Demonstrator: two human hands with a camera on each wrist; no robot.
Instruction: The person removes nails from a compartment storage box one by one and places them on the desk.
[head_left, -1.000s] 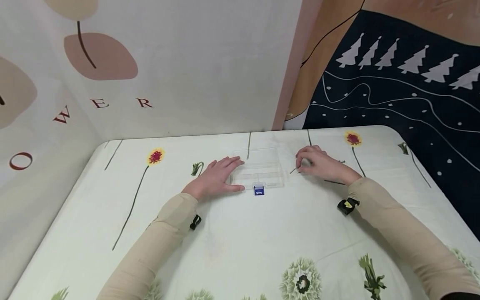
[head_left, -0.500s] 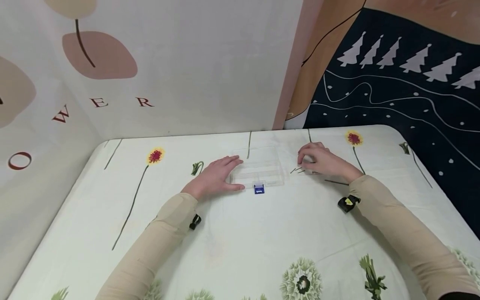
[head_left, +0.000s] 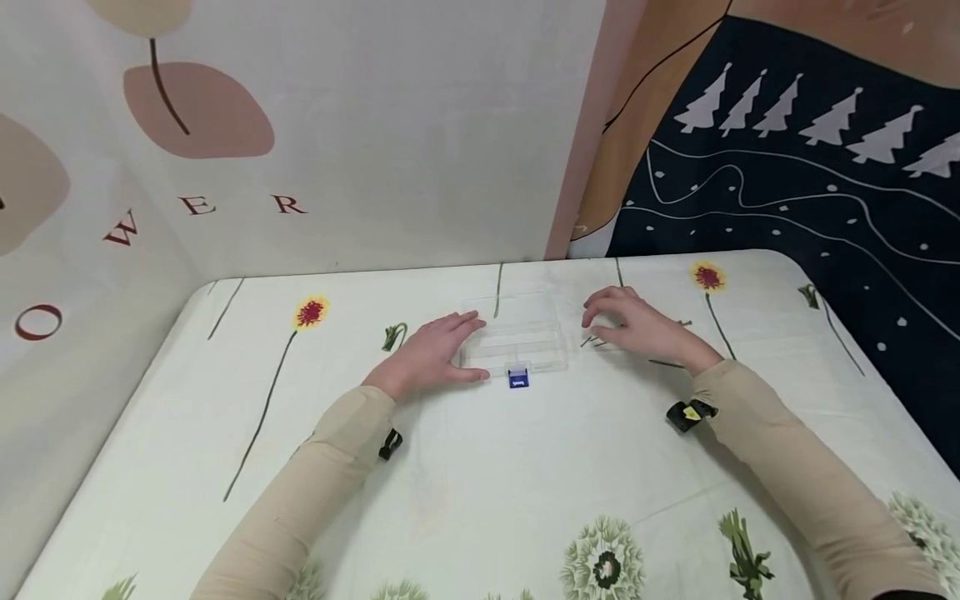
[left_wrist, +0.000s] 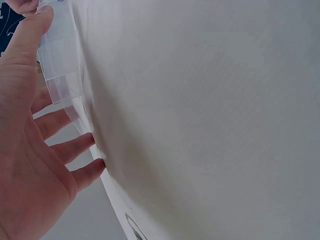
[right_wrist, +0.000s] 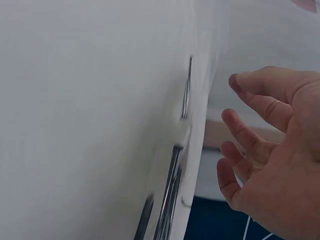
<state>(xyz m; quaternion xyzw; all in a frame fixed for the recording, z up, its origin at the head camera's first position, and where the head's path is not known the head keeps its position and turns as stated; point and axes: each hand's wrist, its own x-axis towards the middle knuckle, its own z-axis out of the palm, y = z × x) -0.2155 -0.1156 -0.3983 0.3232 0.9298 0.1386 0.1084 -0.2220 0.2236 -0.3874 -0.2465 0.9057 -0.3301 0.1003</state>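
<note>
A clear plastic compartment box with a blue label at its front edge stands on the table. My left hand rests at the box's left side, fingers spread and thumb at the near left corner. In the left wrist view the box shows beside the thumb, and the lower fingertips touch the cloth. My right hand hovers right of the box, fingers loosely bent, nothing visible between them. Thin metal rods lie below it, with a slimmer pointed one farther along.
A white cloth printed with flowers covers the table. Behind it hangs a pale wall sheet with printed letters, and a dark sheet with white trees is at the right. Each sleeve carries a black strap.
My right hand first drew slightly right and back, then came left toward the box, its fingers now more loosely spread. The left hand and the box stay where they were.
</note>
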